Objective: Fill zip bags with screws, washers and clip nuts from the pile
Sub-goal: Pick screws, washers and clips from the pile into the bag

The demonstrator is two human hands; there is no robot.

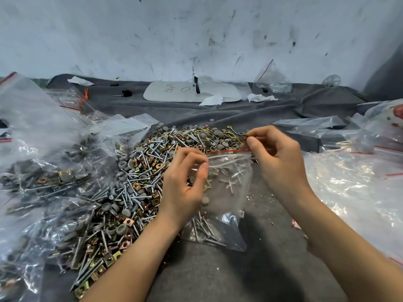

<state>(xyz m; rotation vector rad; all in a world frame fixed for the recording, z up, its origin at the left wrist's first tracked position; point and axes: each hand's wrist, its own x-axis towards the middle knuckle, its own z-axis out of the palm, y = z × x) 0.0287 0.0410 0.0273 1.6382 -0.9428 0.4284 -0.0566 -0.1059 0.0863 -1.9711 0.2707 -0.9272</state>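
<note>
- Work surface: a grey cloth (218, 271) covers the area in front of a scuffed white wall (196, 29).
- Pile (141, 168): a loose heap of mixed hardware lies left of centre, running from the near left to the middle. It holds long silver screws (130, 188), round grey washers (106, 207) and brass-coloured clip nuts (128, 221), all jumbled together.
- Zip bag (229, 192): clear, with a red strip along its mouth. It sits at the right edge of the pile, between the two hands. Its lower end rests on the cloth. Screws have gathered at the near end, with grey washers and a few yellowish parts higher up.
- Left hand (187, 179): thumb and curled fingers pinch the left end of the bag's mouth, just below the red strip.
- Right hand (277, 158): thumb and forefinger pinch the right end of the mouth at the red strip; the other fingers are curled under.
- Mouth condition: the strip is stretched taut between the hands. Whether it is sealed cannot be told.
- Filled bags (43, 175): several clear bags holding the same hardware are heaped at the left, touching the pile.
- Empty bags (353, 182): a slack stack of clear, red-striped bags lies at the right, just beside the right forearm.
- Far side: a white board (174, 92) with red marks lies flat near the wall, with crumpled tissue (212, 100) at its near edge.
</note>
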